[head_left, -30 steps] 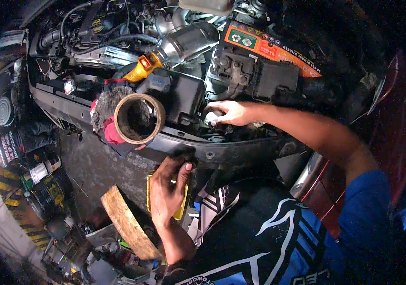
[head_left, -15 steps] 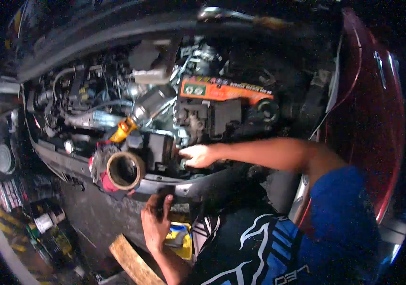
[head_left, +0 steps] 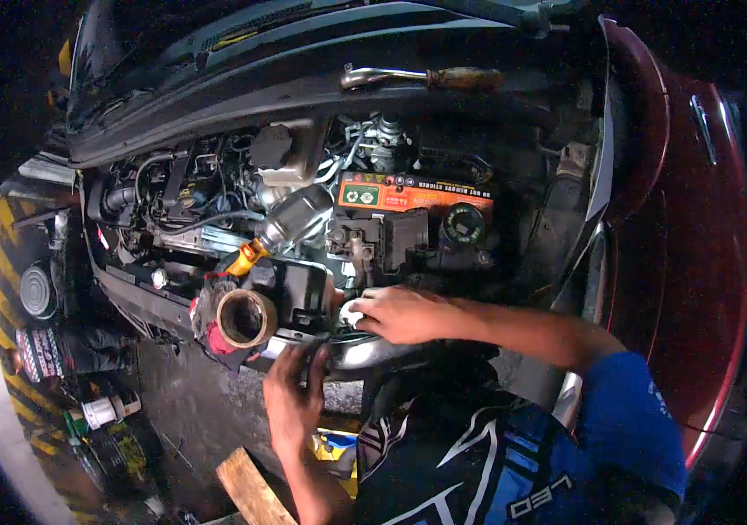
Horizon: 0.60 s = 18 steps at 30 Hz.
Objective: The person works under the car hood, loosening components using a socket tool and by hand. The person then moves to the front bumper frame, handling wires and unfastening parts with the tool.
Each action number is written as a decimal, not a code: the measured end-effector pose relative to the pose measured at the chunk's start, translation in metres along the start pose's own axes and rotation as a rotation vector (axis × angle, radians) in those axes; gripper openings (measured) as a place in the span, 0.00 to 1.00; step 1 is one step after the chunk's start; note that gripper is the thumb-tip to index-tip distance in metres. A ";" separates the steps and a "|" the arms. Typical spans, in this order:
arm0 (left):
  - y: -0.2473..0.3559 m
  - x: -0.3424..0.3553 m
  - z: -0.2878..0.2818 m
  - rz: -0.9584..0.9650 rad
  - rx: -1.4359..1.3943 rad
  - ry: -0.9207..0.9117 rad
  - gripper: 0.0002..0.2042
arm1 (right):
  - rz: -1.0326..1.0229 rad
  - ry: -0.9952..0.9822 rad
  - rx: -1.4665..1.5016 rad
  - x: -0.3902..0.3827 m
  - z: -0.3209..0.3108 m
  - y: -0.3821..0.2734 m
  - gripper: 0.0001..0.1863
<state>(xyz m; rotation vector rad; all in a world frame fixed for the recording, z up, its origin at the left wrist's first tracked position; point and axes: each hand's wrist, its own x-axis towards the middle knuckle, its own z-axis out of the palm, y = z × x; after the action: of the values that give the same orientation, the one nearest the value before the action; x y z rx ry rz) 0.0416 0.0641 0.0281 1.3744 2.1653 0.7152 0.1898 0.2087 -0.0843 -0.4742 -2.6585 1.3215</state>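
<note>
My right hand (head_left: 404, 315) reaches into the engine bay beside the black box. Its curled fingers pinch at a small whitish round part (head_left: 351, 313) low among the engine parts, just behind the front edge. My left hand (head_left: 290, 389) is at the front edge of the car, its thumb and fingers closed round a small dark object (head_left: 315, 348) whose kind I cannot make out. Left of the hands, a roll of brown tape (head_left: 246, 318) rests on the front panel on top of a dark and red cloth (head_left: 220, 341). Behind it lies a yellow-and-black power tool (head_left: 249, 255).
A car battery (head_left: 417, 194) with an orange label sits behind my right hand. A ratchet (head_left: 426, 79) with a worn handle lies at the back under the windscreen. A red fender (head_left: 662, 236) bounds the right. A wooden board (head_left: 251, 490) and containers stand on the floor.
The view has shifted, so the engine bay appears lower. My right hand now has its fingers at the whitish round part, which was hidden before. My left hand stays near the front edge.
</note>
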 end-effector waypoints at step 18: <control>0.042 0.237 0.133 0.357 0.448 -0.107 0.11 | 0.588 1.012 -0.633 -0.194 -0.016 0.070 0.20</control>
<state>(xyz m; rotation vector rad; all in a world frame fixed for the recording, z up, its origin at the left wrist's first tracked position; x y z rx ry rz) 0.0634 0.3196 -0.0716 2.0117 2.0949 0.2661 0.3918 0.1950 -0.1265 -1.5659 -1.9848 0.0813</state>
